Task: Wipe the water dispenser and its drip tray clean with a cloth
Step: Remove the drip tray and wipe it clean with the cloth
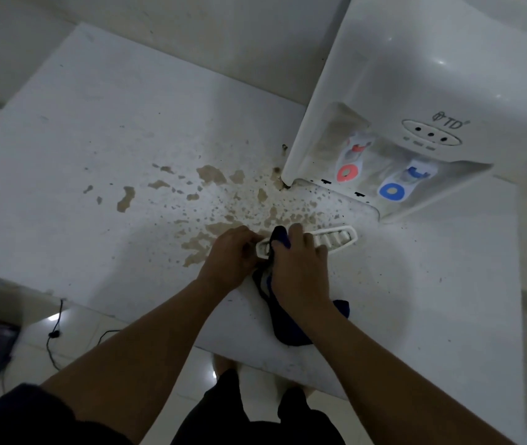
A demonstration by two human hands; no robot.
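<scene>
While the left hand (231,255) pinches the near-left end of the slotted drip tray grille (336,239), the right hand (299,271) holds a dark blue cloth (291,326) bunched against its middle, fingers curled over the top. Grille lies on the white tabletop (95,149), towards the front edge, apart from the water dispenser (416,91) at the back-right corner. Best approach, IMO: keep the left grip firm, push cloth into each slot w/ fingertips, then flip & repeat. Slots look empty of water, tho can't tell for grime. Brown spill stains (214,175) spread across the tabletop left of the dispenser; tap recess looks streaked too.
</scene>
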